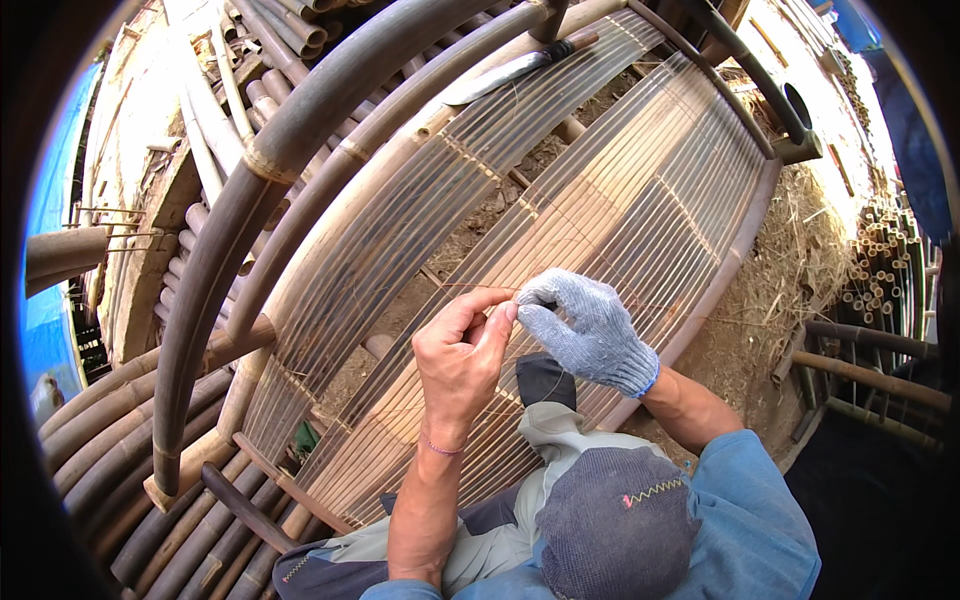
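Your dark-patched knee (612,520) rises at the bottom; beyond it, your bare left hand (460,350) and gloved right hand (592,335) meet above bamboo slats (640,185), fingers (496,330) of both pinched together on a thin strand (465,286). Curved poles (222,225) stand left; a knife (500,77) lies at the far edge.

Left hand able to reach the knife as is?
Probably not without leaning: the knife lies on the far slats, and the left hand looks busy pinching something thin beside the right hand. Nothing visible blocks the way.
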`<state>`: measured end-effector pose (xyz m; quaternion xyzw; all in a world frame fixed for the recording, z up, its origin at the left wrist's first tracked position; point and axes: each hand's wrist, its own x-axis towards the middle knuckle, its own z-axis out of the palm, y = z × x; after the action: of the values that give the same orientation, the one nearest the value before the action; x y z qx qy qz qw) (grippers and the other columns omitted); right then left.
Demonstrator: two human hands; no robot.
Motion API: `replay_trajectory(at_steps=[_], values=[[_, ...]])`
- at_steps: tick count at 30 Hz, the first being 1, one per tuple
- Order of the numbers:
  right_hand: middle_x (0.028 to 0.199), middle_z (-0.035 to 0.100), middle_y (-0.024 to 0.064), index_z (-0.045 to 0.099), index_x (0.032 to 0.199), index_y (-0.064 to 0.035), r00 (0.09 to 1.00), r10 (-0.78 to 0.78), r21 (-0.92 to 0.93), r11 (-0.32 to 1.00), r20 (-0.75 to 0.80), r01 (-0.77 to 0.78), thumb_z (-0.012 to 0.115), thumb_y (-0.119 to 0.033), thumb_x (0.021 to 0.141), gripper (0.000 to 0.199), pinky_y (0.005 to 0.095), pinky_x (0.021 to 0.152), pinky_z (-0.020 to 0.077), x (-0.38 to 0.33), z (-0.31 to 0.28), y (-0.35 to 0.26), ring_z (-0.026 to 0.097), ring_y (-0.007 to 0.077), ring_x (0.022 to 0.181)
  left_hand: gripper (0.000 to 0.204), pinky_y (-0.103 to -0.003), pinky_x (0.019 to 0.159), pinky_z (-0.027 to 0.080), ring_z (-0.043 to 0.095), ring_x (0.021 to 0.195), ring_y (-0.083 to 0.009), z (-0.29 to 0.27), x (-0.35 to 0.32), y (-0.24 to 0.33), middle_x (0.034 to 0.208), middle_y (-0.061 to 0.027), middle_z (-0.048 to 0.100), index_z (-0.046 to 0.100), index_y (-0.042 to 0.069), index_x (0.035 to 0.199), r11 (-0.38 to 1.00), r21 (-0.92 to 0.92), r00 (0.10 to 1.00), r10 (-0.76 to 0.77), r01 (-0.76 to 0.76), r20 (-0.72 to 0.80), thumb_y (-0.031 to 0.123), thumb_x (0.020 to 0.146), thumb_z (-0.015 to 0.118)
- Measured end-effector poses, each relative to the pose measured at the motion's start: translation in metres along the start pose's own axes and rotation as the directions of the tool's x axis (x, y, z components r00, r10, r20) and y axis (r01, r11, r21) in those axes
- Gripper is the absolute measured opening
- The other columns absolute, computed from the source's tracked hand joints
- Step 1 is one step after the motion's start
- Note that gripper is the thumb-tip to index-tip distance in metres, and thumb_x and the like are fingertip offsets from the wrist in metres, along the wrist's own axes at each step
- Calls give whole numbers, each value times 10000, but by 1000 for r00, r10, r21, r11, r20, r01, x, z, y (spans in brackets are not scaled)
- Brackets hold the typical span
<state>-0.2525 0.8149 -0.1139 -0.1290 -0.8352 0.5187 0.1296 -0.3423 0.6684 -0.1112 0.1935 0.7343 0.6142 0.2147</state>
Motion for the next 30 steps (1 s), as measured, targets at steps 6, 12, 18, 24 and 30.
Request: replay_trajectory(at_steps=[6, 12, 18, 24, 30], values=[[870, 655, 119, 634, 997, -44, 999, 4, 1, 1000, -52, -4, 671, -142, 904, 139, 365, 647, 538, -5, 5, -2, 667, 265, 726, 72, -218, 549, 430, 535, 639, -41, 6, 1, 5, 754, 3, 654, 707, -8, 950, 994, 91, 998, 57, -54, -23, -2, 880, 722], [939, 659, 118, 635, 1022, -59, 991, -106, -225, 971, -83, 85, 667, -89, 876, 153, 391, 732, 542, -3, 2, -5, 676, 292, 838, 100, -226, 568, 455, 552, 633, -61, 5, -1, 5, 749, -18, 655, 694, -14, 998, 962, 206, 983, 172, -181, 62, 16, 903, 689], [1116, 670, 114, 672, 1182, -100, 933, -322, -289, 919, -158, 268, 704, -61, 777, 408, 422, 878, 536, 0, -16, -12, 659, 294, 1033, 150, -176, 407, 230, 327, 470, 16, -5, -7, 3, 639, 79, 501, 652, 3, 1022, 791, -454, 911, -331, 411, 247, 130, 946, 676], [1052, 689, 29, 710, 1107, -173, 913, -409, -403, 834, 8, 377, 771, -170, 764, 348, 463, 958, 496, -2, -19, -7, 649, 246, 989, 161, -179, 403, 231, 329, 470, 12, -5, -5, 3, 642, 82, 502, 649, -3, 1026, 696, -528, 873, -386, 488, 298, 121, 934, 693], [909, 680, 13, 721, 997, -164, 867, -497, -404, 797, -16, 449, 782, -170, 752, 252, 472, 918, 516, 2, -20, 3, 652, 229, 867, 162, -178, 406, 226, 349, 480, 12, -3, -9, 3, 645, 75, 519, 676, -10, 1011, 755, -444, 876, -420, 482, 238, 112, 914, 722]])
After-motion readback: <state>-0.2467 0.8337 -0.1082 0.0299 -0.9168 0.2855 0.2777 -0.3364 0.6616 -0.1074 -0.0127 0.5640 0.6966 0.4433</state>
